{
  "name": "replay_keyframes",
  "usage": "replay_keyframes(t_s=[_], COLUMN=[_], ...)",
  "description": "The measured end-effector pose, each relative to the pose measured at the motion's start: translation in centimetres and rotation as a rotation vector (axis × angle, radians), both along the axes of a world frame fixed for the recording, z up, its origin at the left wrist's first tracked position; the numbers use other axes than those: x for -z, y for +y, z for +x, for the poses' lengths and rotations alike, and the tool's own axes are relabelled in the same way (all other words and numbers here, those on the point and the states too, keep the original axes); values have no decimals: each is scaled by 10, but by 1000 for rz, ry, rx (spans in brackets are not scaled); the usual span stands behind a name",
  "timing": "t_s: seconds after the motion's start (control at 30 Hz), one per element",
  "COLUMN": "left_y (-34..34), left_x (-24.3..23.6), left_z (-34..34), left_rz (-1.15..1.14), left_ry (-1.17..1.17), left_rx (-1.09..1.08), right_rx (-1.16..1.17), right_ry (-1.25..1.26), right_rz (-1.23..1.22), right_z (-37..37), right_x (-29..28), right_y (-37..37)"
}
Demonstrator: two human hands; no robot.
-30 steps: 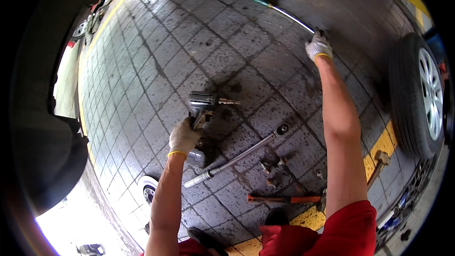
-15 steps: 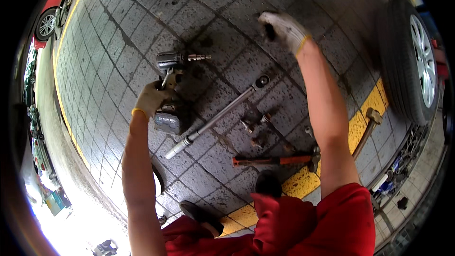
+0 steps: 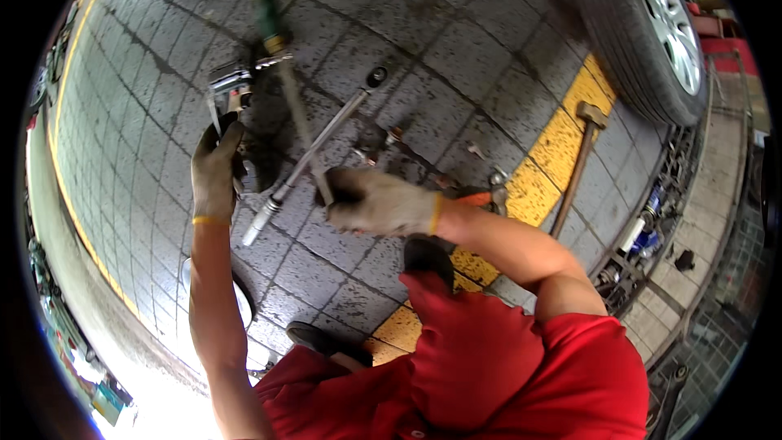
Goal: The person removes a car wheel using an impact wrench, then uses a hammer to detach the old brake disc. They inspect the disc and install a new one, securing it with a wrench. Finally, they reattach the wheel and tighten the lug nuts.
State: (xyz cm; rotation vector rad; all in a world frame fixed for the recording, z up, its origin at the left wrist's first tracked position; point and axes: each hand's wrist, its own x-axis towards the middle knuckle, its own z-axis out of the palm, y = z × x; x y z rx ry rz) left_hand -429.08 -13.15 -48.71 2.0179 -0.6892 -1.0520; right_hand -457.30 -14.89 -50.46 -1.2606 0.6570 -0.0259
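My right hand (image 3: pixel 379 201), in a pale work glove, is closed round the lower end of a long screwdriver (image 3: pixel 270 23), its green and yellow handle pointing away from me. Its shaft is blurred and passes over a silver ratchet wrench (image 3: pixel 316 145) on the floor. A thin silver wrench (image 3: pixel 214 114) stands between the closed fingers of my gloved left hand (image 3: pixel 216 167); its lower part is hidden. Just beyond that hand lies a cordless impact wrench (image 3: pixel 231 80) with a shiny socket piece at its nose. My left hand covers part of the tool's body.
Several small metal parts (image 3: pixel 371 147) lie on the tiled floor. A hammer with an orange handle (image 3: pixel 475 199) rests beside my right forearm, and a wooden-handled sledgehammer (image 3: pixel 577 167) lies across the yellow stripe. A wheel (image 3: pixel 603 24) stands at the far right.
My right hand has swung from the far right toward me and leftward, bringing the screwdriver across the ratchet wrench. The left hand keeps the wrench beside the impact wrench. The whole view has shifted.
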Motion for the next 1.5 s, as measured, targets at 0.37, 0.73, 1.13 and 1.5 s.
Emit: replay_keyframes(t_s=[0.37,0.73,1.13,1.5], left_y=[111,179,239,316], left_x=[23,23,-68,-134], left_z=[-48,-39,27,62], left_rz=[-245,-392,94,161], left_ry=[781,1091,653,451], left_rx=[-393,-293,-34,31], right_rx=[-278,202,429,436], right_ry=[-57,331,429,262], right_rz=[-171,-267,500,-5], right_z=[23,41,108,115], right_x=[4,49,133,89], right_y=[89,22,-47,-14])
